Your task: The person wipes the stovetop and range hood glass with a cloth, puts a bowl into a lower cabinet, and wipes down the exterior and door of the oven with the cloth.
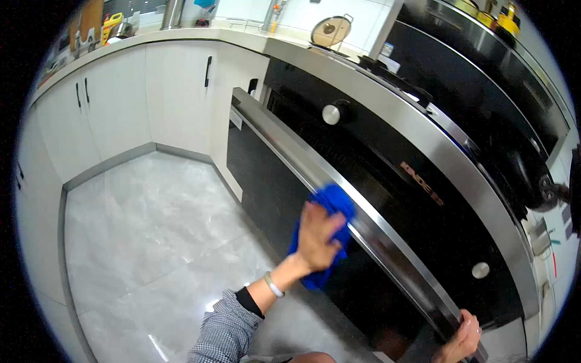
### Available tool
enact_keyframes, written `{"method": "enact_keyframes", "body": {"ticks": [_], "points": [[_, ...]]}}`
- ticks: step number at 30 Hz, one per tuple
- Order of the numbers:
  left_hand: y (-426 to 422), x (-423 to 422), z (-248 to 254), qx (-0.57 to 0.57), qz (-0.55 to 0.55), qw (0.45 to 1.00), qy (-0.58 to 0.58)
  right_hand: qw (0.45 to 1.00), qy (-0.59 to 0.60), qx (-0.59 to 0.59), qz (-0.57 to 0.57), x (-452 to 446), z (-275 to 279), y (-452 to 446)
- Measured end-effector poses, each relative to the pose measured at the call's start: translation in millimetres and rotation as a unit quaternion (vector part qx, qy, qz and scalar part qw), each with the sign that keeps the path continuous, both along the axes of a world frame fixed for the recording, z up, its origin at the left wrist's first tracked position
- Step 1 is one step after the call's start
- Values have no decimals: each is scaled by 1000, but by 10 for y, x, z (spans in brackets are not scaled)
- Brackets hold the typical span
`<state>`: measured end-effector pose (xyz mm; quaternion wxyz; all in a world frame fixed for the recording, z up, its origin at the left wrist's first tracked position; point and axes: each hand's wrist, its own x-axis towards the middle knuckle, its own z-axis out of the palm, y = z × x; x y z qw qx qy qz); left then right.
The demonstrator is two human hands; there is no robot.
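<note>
My left hand (319, 235), slightly blurred, holds a bunched blue cloth (334, 199) against the steel top edge of a black oven door (266, 172). Part of the cloth hangs down over the door's dark front. The door is tilted open from the black control panel (387, 169), which carries two round silver knobs. At the door's near right corner, my right hand (465, 340) has its fingers wrapped over the edge; its palm is partly hidden.
White cabinets (175, 97) with black handles curve round the left, above a grey tiled floor (145, 236). Up on the counter are a round lid (331, 31) and a yellow bottle (111, 24). A dark pan (514, 169) sits on the stove at the right.
</note>
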<state>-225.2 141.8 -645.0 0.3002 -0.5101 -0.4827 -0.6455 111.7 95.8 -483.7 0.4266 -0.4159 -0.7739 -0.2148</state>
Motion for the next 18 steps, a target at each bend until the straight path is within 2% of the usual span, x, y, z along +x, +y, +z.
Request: {"method": "enact_keyframes", "body": {"ticks": [1, 6, 10, 13, 15, 17, 18], "points": [[7, -282, 88, -4, 48, 997, -52, 1000, -11, 26, -14, -43, 5, 4], [132, -2073, 456, 106, 17, 975, -193, 999, -17, 23, -14, -42, -48, 18], [214, -2670, -216, 112, -7, 940, -323, 999, -14, 48, -12, 44, -142, 130], [297, -2755, -491, 123, -60, 895, -425, 998, -9, 42, -43, 54, -170, 154], [270, -2376, -568, 139, -51, 915, -376, 999, 1, 49, -19, 53, -199, 165], [201, -1778, -661, 89, 9, 934, -347, 999, 36, -2, -27, 97, -226, 146], [158, -1398, -674, 69, 3, 933, -354, 998, 0, 62, -10, 29, -192, 167]]}}
